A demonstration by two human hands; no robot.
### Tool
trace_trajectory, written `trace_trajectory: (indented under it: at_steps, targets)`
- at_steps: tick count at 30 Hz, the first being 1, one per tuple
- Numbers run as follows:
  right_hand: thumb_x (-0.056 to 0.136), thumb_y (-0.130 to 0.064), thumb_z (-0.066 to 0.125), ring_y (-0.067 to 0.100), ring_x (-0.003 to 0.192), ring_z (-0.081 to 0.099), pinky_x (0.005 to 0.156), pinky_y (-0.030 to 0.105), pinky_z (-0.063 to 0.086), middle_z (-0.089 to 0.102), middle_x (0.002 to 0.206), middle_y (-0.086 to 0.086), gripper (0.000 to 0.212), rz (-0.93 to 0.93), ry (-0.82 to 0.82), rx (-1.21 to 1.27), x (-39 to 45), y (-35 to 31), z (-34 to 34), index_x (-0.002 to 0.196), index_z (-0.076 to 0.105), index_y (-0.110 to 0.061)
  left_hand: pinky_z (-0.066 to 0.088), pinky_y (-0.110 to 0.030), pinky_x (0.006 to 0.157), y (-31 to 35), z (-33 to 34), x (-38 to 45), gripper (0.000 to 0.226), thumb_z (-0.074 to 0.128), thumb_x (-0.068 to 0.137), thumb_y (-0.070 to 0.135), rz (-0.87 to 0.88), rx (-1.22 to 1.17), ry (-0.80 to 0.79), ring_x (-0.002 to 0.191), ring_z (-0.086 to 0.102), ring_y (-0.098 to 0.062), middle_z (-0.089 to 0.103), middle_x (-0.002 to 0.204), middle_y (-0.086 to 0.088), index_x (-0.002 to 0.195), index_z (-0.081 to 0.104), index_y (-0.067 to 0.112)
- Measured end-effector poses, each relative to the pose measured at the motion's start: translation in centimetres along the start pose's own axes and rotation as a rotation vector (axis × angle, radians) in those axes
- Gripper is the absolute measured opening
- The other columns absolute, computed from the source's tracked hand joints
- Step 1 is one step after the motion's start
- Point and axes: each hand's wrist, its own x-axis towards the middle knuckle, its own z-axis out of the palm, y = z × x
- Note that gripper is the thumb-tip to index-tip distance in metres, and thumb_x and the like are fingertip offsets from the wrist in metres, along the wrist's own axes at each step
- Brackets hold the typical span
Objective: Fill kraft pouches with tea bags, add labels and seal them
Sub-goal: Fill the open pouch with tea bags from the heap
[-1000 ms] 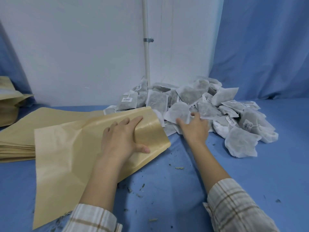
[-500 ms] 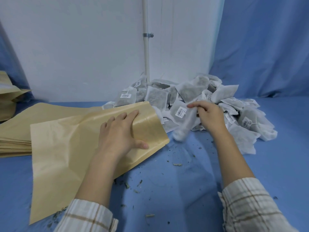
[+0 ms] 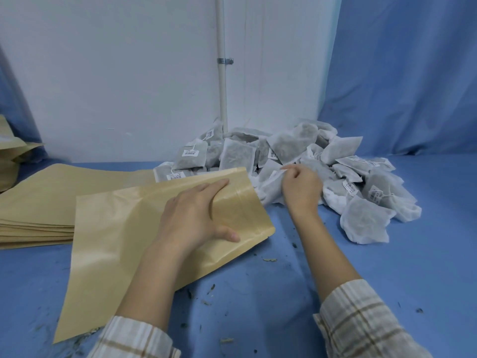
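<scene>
A large kraft pouch (image 3: 116, 241) lies on the blue table with its mouth turned toward the right. My left hand (image 3: 196, 215) grips the pouch's upper lip near the mouth, fingers over the top and thumb at the front edge. My right hand (image 3: 300, 188) is pinched on a white tea bag (image 3: 269, 187) at the near edge of the heap of tea bags (image 3: 322, 166), right beside the pouch mouth. The heap is piled against the white wall, and several bags carry small printed tags.
A flat stack of empty kraft pouches (image 3: 36, 202) lies to the left, with more pouches (image 3: 10, 156) at the far left edge. Loose tea crumbs (image 3: 209, 293) dot the blue table. A white pipe (image 3: 221, 73) runs up the wall, and a blue curtain (image 3: 413, 73) hangs at right.
My right hand picked a tea bag from the heap and carried it toward the pouch mouth. My left hand has kept its hold on the pouch lip.
</scene>
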Motion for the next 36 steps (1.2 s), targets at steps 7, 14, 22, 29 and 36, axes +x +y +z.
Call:
trace_trajectory:
  at_steps: [7, 14, 22, 29, 36]
  targets:
    - [0.091, -0.016, 0.05, -0.006, 0.065, 0.059, 0.059, 0.009, 0.043, 0.062, 0.064, -0.017, 0.018, -0.158, -0.923, 0.121, -2.3, -2.9, 0.0, 0.08, 0.059, -0.027, 0.027, -0.029, 0.105, 0.2, 0.0, 0.0, 0.096, 0.082, 0.052, 0.05, 0.091, -0.044, 0.03, 0.128, 0.036, -0.01, 0.044, 0.137, 0.016, 0.136, 0.037, 0.046]
    - [0.096, -0.004, 0.041, 0.005, 0.068, 0.065, 0.056, 0.014, 0.049, 0.067, 0.071, -0.008, 0.02, 0.069, -1.177, 0.387, -2.3, -2.3, -0.3, 0.09, 0.056, -0.017, 0.027, -0.029, 0.106, 0.4, -0.4, 0.1, 0.103, 0.084, 0.046, 0.049, 0.143, 0.07, -0.046, 0.128, 0.035, -0.01, 0.042, 0.137, 0.018, 0.136, 0.033, 0.049]
    - [0.093, -0.007, 0.048, 0.019, 0.094, 0.064, 0.09, 0.032, 0.051, 0.067, 0.097, 0.004, 0.02, 0.006, -1.111, 0.551, -2.3, -2.1, 1.0, 0.109, 0.061, -0.009, 0.028, -0.03, 0.105, -1.7, -1.4, 0.0, 0.102, 0.084, 0.049, 0.047, 0.041, 0.067, -0.022, 0.128, 0.035, -0.01, 0.041, 0.138, 0.018, 0.137, 0.032, 0.047]
    - [0.068, -0.052, 0.069, 0.031, 0.123, 0.038, 0.102, 0.044, 0.032, 0.045, 0.128, 0.008, 0.069, -0.023, -0.305, -0.451, 1.3, 5.3, 1.0, 0.129, 0.044, -0.032, 0.02, -0.04, 0.112, -2.2, -0.9, 0.3, 0.113, 0.083, 0.048, 0.052, -0.03, 0.134, -0.058, 0.139, 0.021, -0.021, 0.027, 0.15, 0.009, 0.143, 0.021, 0.045]
    - [0.081, -0.019, 0.067, 0.01, 0.088, 0.061, 0.07, 0.019, 0.046, 0.07, 0.105, 0.0, 0.028, -0.089, -0.287, 0.088, 2.8, 5.5, -1.1, 0.107, 0.069, -0.027, 0.017, -0.04, 0.113, -2.7, -1.0, 0.4, 0.115, 0.083, 0.046, 0.054, -0.05, 0.099, -0.021, 0.139, 0.021, -0.02, 0.027, 0.15, 0.009, 0.143, 0.022, 0.044]
